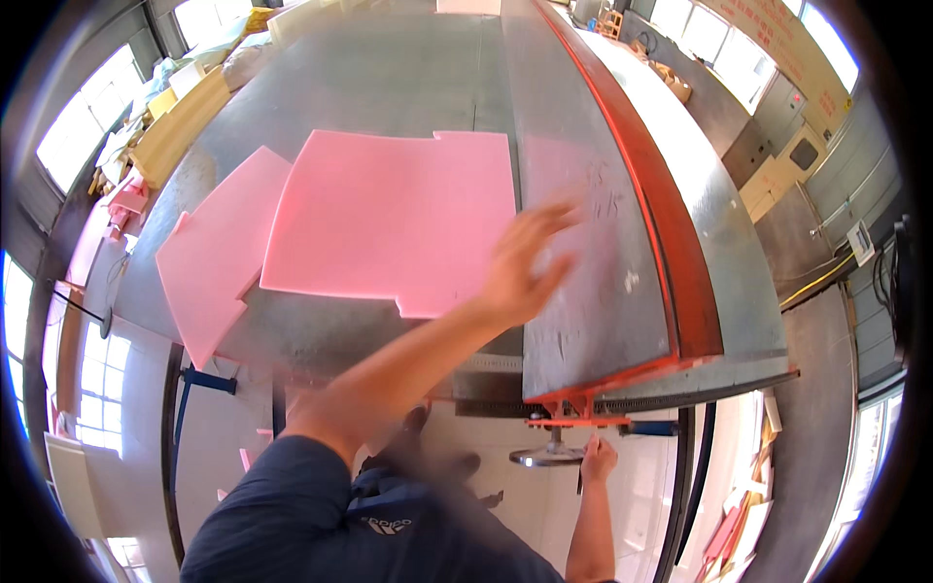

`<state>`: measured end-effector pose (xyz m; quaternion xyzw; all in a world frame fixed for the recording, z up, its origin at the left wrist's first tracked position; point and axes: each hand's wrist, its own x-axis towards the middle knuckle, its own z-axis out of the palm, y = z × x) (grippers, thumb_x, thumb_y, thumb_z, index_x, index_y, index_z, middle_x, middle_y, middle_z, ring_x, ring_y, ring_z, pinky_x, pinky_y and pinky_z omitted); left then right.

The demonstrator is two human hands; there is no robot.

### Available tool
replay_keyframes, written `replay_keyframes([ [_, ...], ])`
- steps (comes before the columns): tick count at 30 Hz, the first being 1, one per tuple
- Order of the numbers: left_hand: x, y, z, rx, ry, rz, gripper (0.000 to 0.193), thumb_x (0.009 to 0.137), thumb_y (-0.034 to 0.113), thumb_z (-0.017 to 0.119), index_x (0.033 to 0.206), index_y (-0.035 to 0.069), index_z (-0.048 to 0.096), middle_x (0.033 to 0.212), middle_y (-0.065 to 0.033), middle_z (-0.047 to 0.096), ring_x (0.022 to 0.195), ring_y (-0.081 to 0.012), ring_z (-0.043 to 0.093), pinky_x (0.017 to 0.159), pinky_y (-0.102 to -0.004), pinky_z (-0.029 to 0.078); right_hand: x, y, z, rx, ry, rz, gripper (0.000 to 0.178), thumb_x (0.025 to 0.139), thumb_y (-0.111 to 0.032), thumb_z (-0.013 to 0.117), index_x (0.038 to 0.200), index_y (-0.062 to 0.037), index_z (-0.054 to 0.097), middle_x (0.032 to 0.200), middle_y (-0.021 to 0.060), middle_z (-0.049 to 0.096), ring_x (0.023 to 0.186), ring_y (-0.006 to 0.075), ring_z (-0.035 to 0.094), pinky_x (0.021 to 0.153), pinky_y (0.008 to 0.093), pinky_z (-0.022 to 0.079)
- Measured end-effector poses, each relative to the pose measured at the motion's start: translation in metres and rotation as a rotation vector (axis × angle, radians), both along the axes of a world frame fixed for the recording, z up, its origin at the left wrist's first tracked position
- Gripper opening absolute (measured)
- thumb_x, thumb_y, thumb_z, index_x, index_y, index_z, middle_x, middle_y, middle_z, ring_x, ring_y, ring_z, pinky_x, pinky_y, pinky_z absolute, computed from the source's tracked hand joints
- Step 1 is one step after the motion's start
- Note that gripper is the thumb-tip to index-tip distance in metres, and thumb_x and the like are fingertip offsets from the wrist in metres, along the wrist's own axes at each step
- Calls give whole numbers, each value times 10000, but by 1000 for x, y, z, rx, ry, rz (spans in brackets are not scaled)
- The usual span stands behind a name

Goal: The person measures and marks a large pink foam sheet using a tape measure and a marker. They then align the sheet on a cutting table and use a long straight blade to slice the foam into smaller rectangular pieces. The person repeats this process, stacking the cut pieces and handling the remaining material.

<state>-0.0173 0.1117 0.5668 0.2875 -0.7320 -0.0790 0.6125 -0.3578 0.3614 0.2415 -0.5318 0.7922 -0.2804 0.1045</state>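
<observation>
My left hand [525, 267] reaches across the table, slightly blurred, fingers spread and holding nothing. It hovers between the right edge of a large pink foam sheet [389, 214] and the grey metal fence plate [593, 282], which bears faint handwritten marks. A second, angular pink foam piece [228, 248] lies left of the large sheet, their edges meeting. Below the table's front edge, my right hand [600, 457] is closed at the rim of a metal handwheel [546, 455], on what looks like its crank handle. The handwheel hangs under an orange bracket [578, 422] at the fence plate's near end.
A long orange rail [661, 214] runs along the fence plate's right side. Pale foam blocks [180, 126] and bags stand along the left wall. Pink and wooden offcuts [734, 520] lie at lower right. A blue clamp-like bar [209, 381] juts out below the table's left front edge.
</observation>
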Motion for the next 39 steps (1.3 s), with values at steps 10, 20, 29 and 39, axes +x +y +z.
replay_keyframes([
  [10,367,23,-369,1272,1257,411,334,889,161,750,1149,22,596,910,-34,615,777,-155,626,652,-272,525,249,-60,8,192,-1037,-126,248,916,-236,713,969,4,678,844,81,688,723,164,668,669,287,567],
  [20,422,-81,-285,1099,1396,251,371,869,209,786,1175,71,628,1067,-31,675,976,-161,665,801,-319,559,327,-316,-56,124,-1471,-728,237,894,-218,751,834,-66,579,724,55,603,580,155,595,476,263,485],
  [29,429,-37,-354,1163,1458,206,365,936,153,708,1256,40,573,1173,-72,659,1056,-229,663,859,-398,588,319,-282,-54,-19,-1326,-703,202,876,-80,738,796,-69,553,661,25,566,491,123,528,401,249,381],
  [39,474,-18,-318,1308,56,542,659,783,262,818,1355,71,552,1290,-122,622,1267,-293,545,1070,-437,432,330,-290,-77,68,-1251,-803,172,899,-112,697,780,-46,593,658,46,582,486,125,509,414,246,429],
])
